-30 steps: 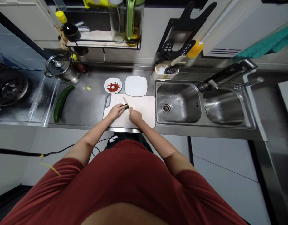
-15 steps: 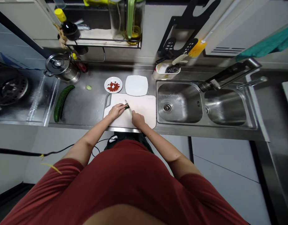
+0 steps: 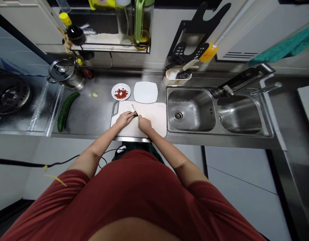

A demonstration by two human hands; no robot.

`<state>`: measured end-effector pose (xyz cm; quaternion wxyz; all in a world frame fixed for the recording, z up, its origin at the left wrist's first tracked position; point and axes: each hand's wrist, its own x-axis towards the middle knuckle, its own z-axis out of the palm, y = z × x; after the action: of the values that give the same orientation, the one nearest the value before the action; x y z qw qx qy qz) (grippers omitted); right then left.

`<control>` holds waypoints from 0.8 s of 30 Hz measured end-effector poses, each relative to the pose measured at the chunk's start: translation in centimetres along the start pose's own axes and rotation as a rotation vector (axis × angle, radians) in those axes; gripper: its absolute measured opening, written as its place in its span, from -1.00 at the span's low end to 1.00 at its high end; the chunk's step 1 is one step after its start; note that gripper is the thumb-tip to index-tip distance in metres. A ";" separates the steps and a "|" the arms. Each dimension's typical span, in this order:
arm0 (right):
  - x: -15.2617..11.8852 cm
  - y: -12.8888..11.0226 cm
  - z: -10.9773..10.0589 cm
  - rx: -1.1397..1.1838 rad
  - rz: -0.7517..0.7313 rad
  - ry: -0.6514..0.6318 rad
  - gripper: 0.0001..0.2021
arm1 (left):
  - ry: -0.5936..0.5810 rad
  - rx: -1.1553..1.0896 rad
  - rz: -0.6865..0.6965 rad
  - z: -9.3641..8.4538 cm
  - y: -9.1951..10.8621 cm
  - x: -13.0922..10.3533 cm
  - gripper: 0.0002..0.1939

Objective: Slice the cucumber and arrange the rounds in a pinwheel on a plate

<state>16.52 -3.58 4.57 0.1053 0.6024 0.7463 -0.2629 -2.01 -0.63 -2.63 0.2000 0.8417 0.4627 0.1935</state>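
Gripping knife (image 3: 133,107) in right grip (image 3: 145,125), holding green piece (image 3: 135,114) with left grip (image 3: 125,119), on cutting board (image 3: 157,115) beneath both, with square plate (image 3: 145,92) beyond.

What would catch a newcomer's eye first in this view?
The red shirt fills the lower middle. Above it, the left hand holds a dark green piece on the white cutting board, and the right hand holds a knife. A long cucumber lies on the counter at left.

Single wide head-worn view, facing forward and steeply down, chest (image 3: 136,187) close below, hands (image 3: 145,126) and counter (image 3: 94,115) farther off
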 end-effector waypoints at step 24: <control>0.7 0.0 0.9 -0.001 0.019 0.001 -0.68 | 0.012 -0.023 -0.009 -0.1 0.2 0.0 -0.62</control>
<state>16.20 -3.48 3.47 0.1075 0.6094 0.7408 -0.2612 -1.89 -0.69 -2.41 0.2077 0.8361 0.4655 0.2028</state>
